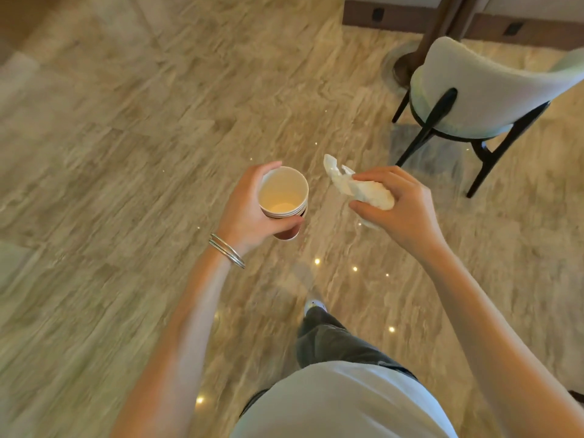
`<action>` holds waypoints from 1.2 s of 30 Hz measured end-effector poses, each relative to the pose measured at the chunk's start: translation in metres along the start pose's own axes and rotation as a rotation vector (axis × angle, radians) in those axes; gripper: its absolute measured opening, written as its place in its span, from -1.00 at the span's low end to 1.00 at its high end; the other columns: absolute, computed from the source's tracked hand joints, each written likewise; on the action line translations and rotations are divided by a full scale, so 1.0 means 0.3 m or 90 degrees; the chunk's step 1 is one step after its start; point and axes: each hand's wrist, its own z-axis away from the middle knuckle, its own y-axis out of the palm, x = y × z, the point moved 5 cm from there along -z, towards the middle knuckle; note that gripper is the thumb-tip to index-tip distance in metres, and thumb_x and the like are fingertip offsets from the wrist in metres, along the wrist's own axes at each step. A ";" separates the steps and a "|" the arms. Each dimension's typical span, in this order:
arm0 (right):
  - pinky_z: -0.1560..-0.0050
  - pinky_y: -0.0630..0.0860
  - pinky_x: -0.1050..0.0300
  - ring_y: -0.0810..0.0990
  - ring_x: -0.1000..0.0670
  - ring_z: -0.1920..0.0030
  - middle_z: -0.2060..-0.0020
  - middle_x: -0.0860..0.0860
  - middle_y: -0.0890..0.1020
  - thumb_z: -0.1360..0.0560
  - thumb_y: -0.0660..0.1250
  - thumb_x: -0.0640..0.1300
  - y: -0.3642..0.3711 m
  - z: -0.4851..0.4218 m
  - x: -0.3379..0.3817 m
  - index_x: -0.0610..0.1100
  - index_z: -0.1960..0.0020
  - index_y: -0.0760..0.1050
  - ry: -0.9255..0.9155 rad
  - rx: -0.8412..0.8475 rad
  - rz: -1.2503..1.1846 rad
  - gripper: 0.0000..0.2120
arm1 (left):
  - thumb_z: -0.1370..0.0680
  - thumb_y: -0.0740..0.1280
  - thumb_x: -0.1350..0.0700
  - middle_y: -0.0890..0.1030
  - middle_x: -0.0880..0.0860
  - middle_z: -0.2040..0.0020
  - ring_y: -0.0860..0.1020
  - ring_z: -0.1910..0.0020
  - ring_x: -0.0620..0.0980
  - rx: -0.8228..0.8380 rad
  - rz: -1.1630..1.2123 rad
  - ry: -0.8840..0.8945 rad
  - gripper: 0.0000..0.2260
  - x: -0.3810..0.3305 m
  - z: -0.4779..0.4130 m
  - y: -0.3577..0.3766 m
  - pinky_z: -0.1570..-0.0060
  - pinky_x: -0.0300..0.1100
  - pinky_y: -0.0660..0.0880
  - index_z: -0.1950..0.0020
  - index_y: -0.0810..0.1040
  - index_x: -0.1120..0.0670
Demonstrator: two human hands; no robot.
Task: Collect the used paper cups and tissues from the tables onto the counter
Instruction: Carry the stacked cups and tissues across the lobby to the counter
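My left hand grips a short stack of nested paper cups, brown outside and cream inside, held upright at chest height over the floor. The top cup looks empty. Just to the right, my right hand is closed around crumpled white tissues, with one loose end sticking out up and to the left towards the cups. Silver bangles sit on my left wrist. No table or counter top is in view.
Shiny beige marble-patterned floor fills the view. A white upholstered chair with dark legs stands at the upper right, beside a round dark table pedestal. A dark skirting board runs along the top right. My leg and shoe are below.
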 end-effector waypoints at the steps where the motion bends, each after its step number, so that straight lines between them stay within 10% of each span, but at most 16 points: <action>1: 0.01 0.33 0.51 0.47 0.32 0.03 0.02 0.15 0.54 -0.31 0.52 -0.13 -0.004 -0.071 -0.005 -0.01 -0.06 0.58 -0.007 -0.002 0.000 -0.66 | -0.11 0.48 -0.19 0.43 -0.11 -0.19 0.38 -0.12 -0.23 -0.005 -0.001 0.000 -0.21 0.003 -0.069 -0.006 -0.06 -0.55 0.22 -0.29 0.38 -0.02; 36: 0.01 0.31 0.55 0.45 0.35 0.01 0.00 0.16 0.54 -0.31 0.51 -0.12 0.353 -2.088 -0.263 0.03 -0.06 0.57 0.043 -0.066 0.021 -0.66 | -0.16 0.54 -0.05 0.42 -0.11 -0.22 0.38 -0.15 -0.20 0.040 0.019 0.053 -0.26 0.521 -2.165 -0.333 -0.11 -0.50 0.25 -0.30 0.36 -0.05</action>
